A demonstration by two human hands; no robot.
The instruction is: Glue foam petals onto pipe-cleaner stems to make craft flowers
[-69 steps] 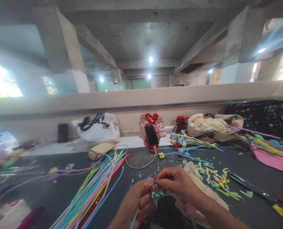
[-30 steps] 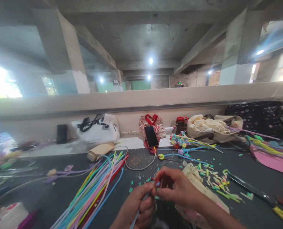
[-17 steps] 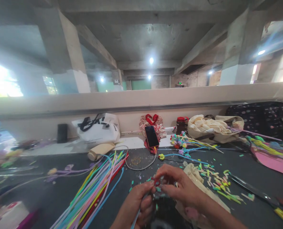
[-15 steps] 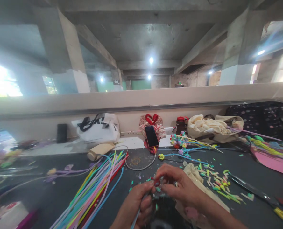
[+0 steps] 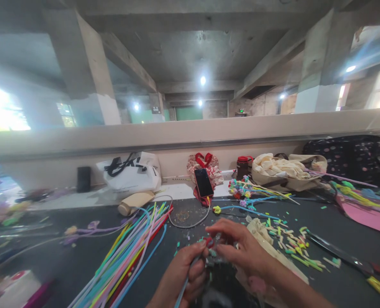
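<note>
Low in the middle of the head view, my left hand is closed round a pale blue-grey fuzzy stem. A small curled red piece shows at the tips of its thumb and forefinger. My right hand is just to the right, its thumb and forefinger apart around the red piece; whether they touch it I cannot tell. Small green clippings lie behind and beneath the hands. Left of my hands lies a bundle of coloured pipe cleaners.
Cut pipe-cleaner bits and scissors lie at right, beside a crumpled beige cloth. Behind are finished pipe-cleaner flowers, a phone on a cable, a red-lidded bottle, a white bag and a beige tube.
My right fingertips have parted slightly from those of my left hand, and the red piece shows more clearly. My left hand stays nearly in place with the stem.
</note>
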